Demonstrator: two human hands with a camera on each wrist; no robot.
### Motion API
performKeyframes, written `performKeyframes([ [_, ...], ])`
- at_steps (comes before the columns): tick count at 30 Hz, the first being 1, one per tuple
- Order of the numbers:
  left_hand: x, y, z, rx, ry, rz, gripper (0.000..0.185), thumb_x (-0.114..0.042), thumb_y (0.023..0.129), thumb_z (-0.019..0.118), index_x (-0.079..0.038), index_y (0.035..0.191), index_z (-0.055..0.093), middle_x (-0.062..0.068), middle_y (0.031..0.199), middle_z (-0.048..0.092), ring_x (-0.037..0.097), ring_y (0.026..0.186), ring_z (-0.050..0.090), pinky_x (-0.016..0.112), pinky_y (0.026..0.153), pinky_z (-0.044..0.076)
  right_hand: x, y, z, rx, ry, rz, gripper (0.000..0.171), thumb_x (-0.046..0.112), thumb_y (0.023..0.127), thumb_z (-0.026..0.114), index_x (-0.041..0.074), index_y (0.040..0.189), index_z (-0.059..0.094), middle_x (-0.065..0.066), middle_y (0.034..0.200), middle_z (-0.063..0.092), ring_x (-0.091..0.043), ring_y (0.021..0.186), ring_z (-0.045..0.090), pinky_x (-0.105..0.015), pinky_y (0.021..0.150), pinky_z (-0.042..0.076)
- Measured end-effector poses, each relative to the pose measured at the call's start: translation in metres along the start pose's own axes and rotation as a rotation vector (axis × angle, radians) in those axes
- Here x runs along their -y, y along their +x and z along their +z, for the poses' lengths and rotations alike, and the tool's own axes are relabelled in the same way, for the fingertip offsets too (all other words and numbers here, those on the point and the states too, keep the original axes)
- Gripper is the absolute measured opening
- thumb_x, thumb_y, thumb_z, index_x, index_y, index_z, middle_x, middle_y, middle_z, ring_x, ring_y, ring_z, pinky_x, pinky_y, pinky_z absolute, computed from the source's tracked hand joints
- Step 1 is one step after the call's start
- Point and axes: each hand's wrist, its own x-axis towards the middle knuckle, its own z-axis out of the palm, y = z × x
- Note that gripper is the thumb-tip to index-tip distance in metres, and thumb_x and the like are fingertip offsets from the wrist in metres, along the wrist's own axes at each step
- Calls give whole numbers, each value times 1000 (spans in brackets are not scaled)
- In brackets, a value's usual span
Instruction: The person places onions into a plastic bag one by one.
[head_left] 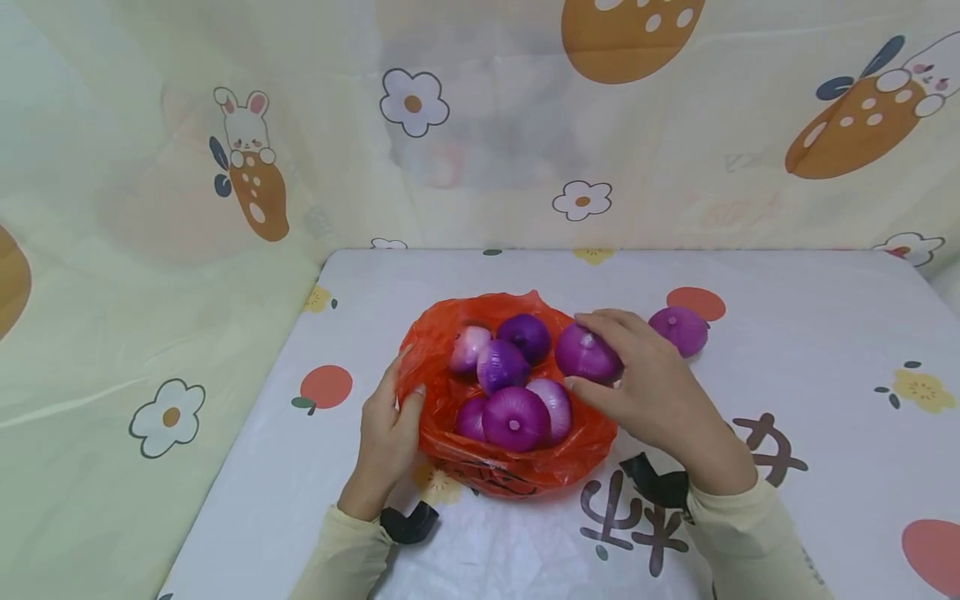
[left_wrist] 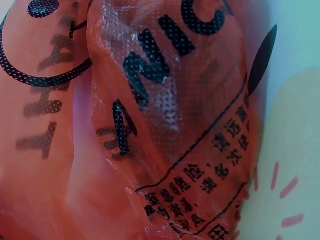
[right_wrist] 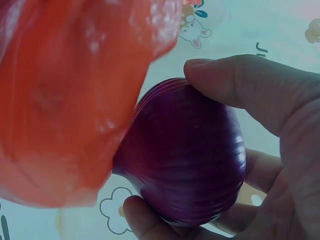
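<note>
A red plastic bag (head_left: pixel 438 333) sits on the table with its mouth open, and several purple onions (head_left: pixel 516 419) lie inside it. My left hand (head_left: pixel 390 433) grips the bag's left rim, thumb on the inner side. Its printed side fills the left wrist view, where that hand is hidden. At the bag's right edge my right hand (head_left: pixel 654 392) holds a purple onion (head_left: pixel 587 354) between thumb and fingers. Close up in the right wrist view, this onion (right_wrist: pixel 185 150) overlaps the edge of the red plastic (right_wrist: pixel 75 110).
Another purple onion (head_left: pixel 681 332) lies on the white patterned tablecloth (head_left: pixel 810 333), right of the bag and beyond my right hand. A cream printed sheet (head_left: pixel 495 167) hangs behind the table and along its left side. Black straps (head_left: pixel 408 523) show at both wrists.
</note>
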Motion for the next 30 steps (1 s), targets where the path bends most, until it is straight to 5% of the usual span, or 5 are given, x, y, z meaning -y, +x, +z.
performKeyframes([
  [30, 1, 1, 0, 1, -5, 0, 55, -9, 104, 55, -14, 158, 43, 6, 151, 58, 27, 129, 64, 43, 95, 59, 0, 19, 20, 65, 53, -41, 72, 24, 86, 84, 10, 150, 56, -15, 142, 57, -36, 120, 63, -55, 84, 63],
])
